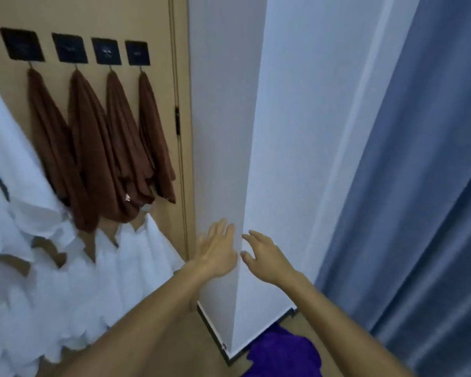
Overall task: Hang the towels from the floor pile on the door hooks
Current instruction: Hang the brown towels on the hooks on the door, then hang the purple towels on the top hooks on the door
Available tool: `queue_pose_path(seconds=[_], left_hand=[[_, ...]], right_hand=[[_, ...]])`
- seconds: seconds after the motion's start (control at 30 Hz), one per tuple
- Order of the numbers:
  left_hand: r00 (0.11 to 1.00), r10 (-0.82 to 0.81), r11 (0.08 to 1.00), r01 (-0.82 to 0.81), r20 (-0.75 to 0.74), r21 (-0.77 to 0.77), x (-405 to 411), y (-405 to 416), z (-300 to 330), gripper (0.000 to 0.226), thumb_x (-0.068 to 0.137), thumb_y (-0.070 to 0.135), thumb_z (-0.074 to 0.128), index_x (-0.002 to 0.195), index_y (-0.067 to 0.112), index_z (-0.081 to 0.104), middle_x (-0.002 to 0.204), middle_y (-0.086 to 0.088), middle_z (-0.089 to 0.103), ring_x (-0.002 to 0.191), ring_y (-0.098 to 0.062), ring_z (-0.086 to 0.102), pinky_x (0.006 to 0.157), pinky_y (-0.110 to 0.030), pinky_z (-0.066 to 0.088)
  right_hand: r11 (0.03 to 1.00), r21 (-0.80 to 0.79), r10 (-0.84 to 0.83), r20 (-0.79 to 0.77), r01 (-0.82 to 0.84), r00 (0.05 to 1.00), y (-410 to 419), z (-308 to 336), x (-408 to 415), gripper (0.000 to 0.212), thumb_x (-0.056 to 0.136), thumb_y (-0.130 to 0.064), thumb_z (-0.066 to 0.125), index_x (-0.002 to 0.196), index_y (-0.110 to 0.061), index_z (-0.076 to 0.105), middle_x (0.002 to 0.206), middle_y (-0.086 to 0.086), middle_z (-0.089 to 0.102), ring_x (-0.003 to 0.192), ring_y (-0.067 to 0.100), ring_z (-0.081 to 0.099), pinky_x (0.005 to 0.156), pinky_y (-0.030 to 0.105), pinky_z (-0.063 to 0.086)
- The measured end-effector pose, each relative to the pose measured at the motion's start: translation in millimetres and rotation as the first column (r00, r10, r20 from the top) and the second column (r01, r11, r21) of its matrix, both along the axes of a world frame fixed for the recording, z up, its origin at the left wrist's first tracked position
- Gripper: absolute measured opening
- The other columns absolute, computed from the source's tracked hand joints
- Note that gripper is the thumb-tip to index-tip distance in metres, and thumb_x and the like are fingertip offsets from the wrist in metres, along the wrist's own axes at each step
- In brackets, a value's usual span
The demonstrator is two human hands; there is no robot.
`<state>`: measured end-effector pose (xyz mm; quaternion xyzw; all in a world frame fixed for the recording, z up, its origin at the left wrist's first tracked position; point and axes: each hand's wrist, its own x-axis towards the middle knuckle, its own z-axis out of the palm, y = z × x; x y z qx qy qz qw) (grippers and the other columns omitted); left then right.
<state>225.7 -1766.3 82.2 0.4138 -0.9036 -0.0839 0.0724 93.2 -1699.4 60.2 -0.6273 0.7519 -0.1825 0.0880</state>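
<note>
Several brown towels (93, 148) hang from black square hooks (106, 51) on the tan door (93, 12) at the upper left. White towels (17, 164) hang lower and further left, filling the left side of the view. A purple towel (283, 352) lies on the floor at the bottom, beside the white wall corner. My left hand (218, 251) and my right hand (264, 257) are held out in front of that corner, fingers straight and spread, holding nothing.
A white wall corner (245, 159) juts toward me in the middle. A blue-grey curtain (419, 186) hangs along the right. Wooden floor (302, 325) shows at the foot of the wall.
</note>
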Motion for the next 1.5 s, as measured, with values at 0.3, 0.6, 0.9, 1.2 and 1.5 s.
queue_pose_path(seconds=[0.3, 0.6, 0.9, 1.2, 1.5], left_hand=[[0.941, -0.293, 0.94, 0.25, 0.171, 0.233, -130.0, 65.7, -126.1, 0.063, 0.095, 0.02, 0.039, 0.15, 0.011, 0.01, 0.159, -0.009, 0.0, 0.146, -0.024, 0.004, 0.117, -0.045, 0.011], [0.884, -0.367, 0.869, 0.214, 0.291, 0.447, -214.5, 66.3, -263.1, 0.056, 0.093, 0.022, 0.04, 0.144, 0.01, 0.023, 0.154, -0.011, 0.016, 0.142, -0.028, 0.018, 0.112, -0.049, 0.026], [0.83, -0.37, 0.784, 0.037, 0.418, 0.62, -229.7, 78.7, -408.9, 0.053, 0.092, 0.027, 0.045, 0.139, 0.011, 0.028, 0.15, -0.011, 0.019, 0.135, -0.03, 0.025, 0.104, -0.045, 0.033], [0.843, -0.327, 0.702, -0.086, 0.427, 0.707, -255.2, 94.0, -623.5, 0.049, 0.089, 0.026, 0.046, 0.134, 0.009, 0.034, 0.145, -0.014, 0.028, 0.13, -0.033, 0.03, 0.098, -0.044, 0.037], [0.839, -0.324, 0.671, -0.121, 0.436, 0.732, -250.1, 96.0, -806.6, 0.042, 0.093, 0.024, 0.044, 0.132, 0.009, 0.036, 0.145, -0.012, 0.025, 0.128, -0.031, 0.032, 0.096, -0.042, 0.04]], right_hand=[[0.88, 0.325, -0.362, -0.011, 0.346, 0.932, 115.5, -127.7, -130.1, 0.042, 0.095, -0.033, 0.035, 0.128, -0.015, 0.052, 0.136, 0.001, 0.049, 0.127, 0.025, 0.046, 0.105, 0.045, 0.036], [0.698, 0.603, -0.582, 0.162, 0.386, 0.797, 144.6, -250.2, -212.7, 0.034, 0.094, -0.022, 0.047, 0.118, -0.001, 0.059, 0.127, 0.016, 0.055, 0.119, 0.03, 0.051, 0.101, 0.034, 0.04], [0.54, 0.815, -0.674, 0.27, 0.209, 0.688, 148.9, -410.6, -229.4, 0.035, 0.094, -0.022, 0.049, 0.12, 0.0, 0.057, 0.128, 0.018, 0.055, 0.116, 0.03, 0.053, 0.098, 0.033, 0.041], [0.501, 0.862, -0.655, 0.321, 0.075, 0.684, 130.6, -639.5, -250.6, 0.038, 0.092, -0.02, 0.048, 0.126, -0.003, 0.053, 0.134, 0.017, 0.051, 0.124, 0.031, 0.048, 0.101, 0.035, 0.039], [0.452, 0.891, -0.65, 0.293, 0.047, 0.701, 115.3, -851.4, -263.5, 0.026, 0.096, -0.019, 0.045, 0.104, 0.001, 0.06, 0.11, 0.022, 0.06, 0.108, 0.037, 0.056, 0.081, 0.032, 0.041]])
